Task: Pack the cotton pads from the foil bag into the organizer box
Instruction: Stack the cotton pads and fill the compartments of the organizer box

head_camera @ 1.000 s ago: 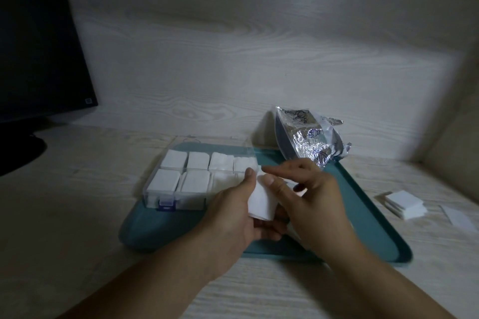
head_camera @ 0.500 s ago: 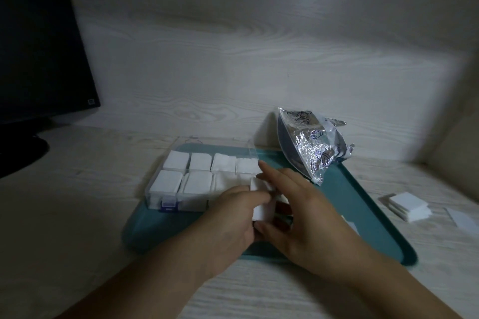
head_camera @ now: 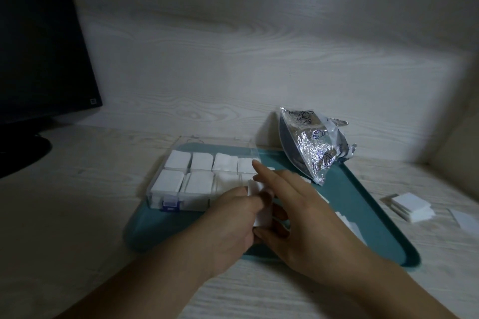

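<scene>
Now lower than a second ago: left hand [head_camera: 230, 217] and right hand [head_camera: 293, 215] together pinching cotton pads [head_camera: 261, 215], apparently a stack, at organizer box [head_camera: 181, 184] right end on tray [head_camera: 375, 215].

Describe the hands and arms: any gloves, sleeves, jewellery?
Left hand and right hand are both bare: no gloves, and no rings or watch visible. Both forearms are bare to the frame edge, with no sleeves in view. The light is dim, so fine marks cannot be told.
</scene>
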